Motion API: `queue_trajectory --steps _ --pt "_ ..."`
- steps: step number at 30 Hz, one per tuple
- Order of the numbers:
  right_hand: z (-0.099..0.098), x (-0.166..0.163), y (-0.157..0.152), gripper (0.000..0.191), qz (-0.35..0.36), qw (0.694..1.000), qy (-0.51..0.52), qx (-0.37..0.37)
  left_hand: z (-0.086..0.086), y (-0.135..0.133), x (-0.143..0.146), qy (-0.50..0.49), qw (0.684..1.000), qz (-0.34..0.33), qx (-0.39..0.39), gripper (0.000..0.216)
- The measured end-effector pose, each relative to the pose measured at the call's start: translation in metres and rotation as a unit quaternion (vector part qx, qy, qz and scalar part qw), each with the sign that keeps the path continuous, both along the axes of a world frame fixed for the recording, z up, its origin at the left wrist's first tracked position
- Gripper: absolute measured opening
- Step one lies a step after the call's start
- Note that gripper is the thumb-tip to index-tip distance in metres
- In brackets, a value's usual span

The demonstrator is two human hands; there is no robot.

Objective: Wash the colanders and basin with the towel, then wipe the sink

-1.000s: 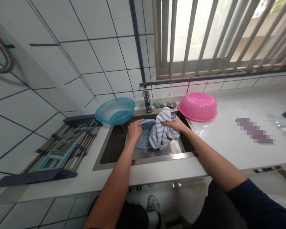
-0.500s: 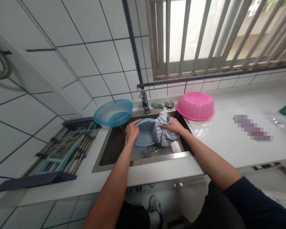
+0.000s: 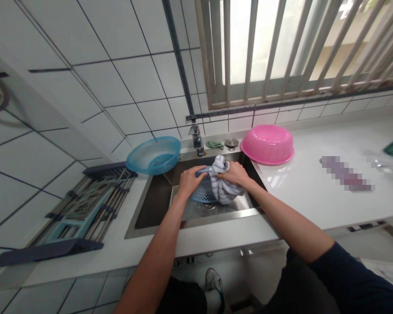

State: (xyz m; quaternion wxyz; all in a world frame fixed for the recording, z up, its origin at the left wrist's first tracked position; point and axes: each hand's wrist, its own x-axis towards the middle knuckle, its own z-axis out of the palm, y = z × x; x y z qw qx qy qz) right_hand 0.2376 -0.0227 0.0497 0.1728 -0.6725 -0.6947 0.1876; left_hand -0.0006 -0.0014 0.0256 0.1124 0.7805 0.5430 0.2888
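Observation:
Over the steel sink (image 3: 150,205), my left hand (image 3: 189,179) grips the rim of a blue perforated strainer (image 3: 203,195) held on edge. My right hand (image 3: 235,172) is closed on a bunched white cloth with grey stripes (image 3: 222,186), which is pressed against the strainer's inner face. The two hands are close together above the drain. Most of the strainer is hidden behind the cloth and my left hand.
A clear blue bowl (image 3: 153,154) sits on the sink's left corner, a pink colander (image 3: 267,143) upside down on the white counter at right. The tap (image 3: 196,140), a green scrubber (image 3: 215,145) and a drain plug (image 3: 231,142) lie behind the sink. A folding drying rack (image 3: 81,208) lies at left.
My right hand has bunched the hanging cloth into a tighter wad and pushed it left into the strainer. My left hand has shifted right, closer to the right hand.

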Motion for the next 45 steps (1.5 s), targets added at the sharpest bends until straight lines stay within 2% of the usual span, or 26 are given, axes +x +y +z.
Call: queue_trajectory --steps 3,8,11,15,17,21,25,27,29,32,38,45 --pt "0.000 -0.001 0.001 0.056 0.003 1.000 0.012 -0.007 0.001 -0.001 0.003 0.001 1.000 -0.007 -0.006 0.024" --pt "-0.007 0.002 0.007 0.056 0.011 0.999 0.034 0.006 0.002 -0.001 0.002 0.005 0.999 0.027 0.022 0.024" --pt "-0.012 0.008 0.013 0.056 0.003 0.999 0.053 0.008 0.002 0.000 -0.001 -0.015 0.996 0.082 0.035 0.025" --pt "-0.017 0.020 0.021 0.059 -0.036 0.997 0.068 0.024 0.000 0.004 -0.009 -0.054 0.979 0.192 0.041 0.031" --pt "-0.018 0.024 0.024 0.058 -0.048 0.997 0.060 0.026 -0.002 0.006 -0.012 -0.054 0.978 0.202 0.023 0.031" --pt "-0.014 0.020 0.019 0.056 -0.034 0.999 0.026 0.009 -0.003 0.008 -0.013 -0.003 0.991 0.131 -0.020 0.033" --pt "-0.007 0.005 0.005 0.055 0.014 1.000 -0.003 0.011 -0.002 0.004 -0.007 0.040 0.998 0.031 0.025 0.066" --pt "-0.003 -0.002 -0.002 0.053 0.041 0.999 -0.008 0.022 0.000 0.001 -0.004 0.053 0.997 -0.017 0.046 0.067" --pt "-0.001 -0.005 -0.005 0.049 0.061 0.998 -0.004 0.032 0.002 -0.001 -0.002 0.053 0.997 -0.030 0.050 0.059" --pt "0.000 -0.004 -0.005 0.043 0.070 0.997 0.017 0.038 0.005 -0.003 -0.001 0.037 0.999 0.007 0.031 0.049" --pt "-0.005 0.006 0.009 0.038 0.065 0.995 0.049 0.059 0.008 -0.005 0.000 -0.028 0.998 0.046 0.019 0.048" --pt "-0.007 0.031 0.021 0.036 0.024 0.986 0.144 0.082 0.001 0.009 -0.019 -0.145 0.974 0.175 0.005 0.035"
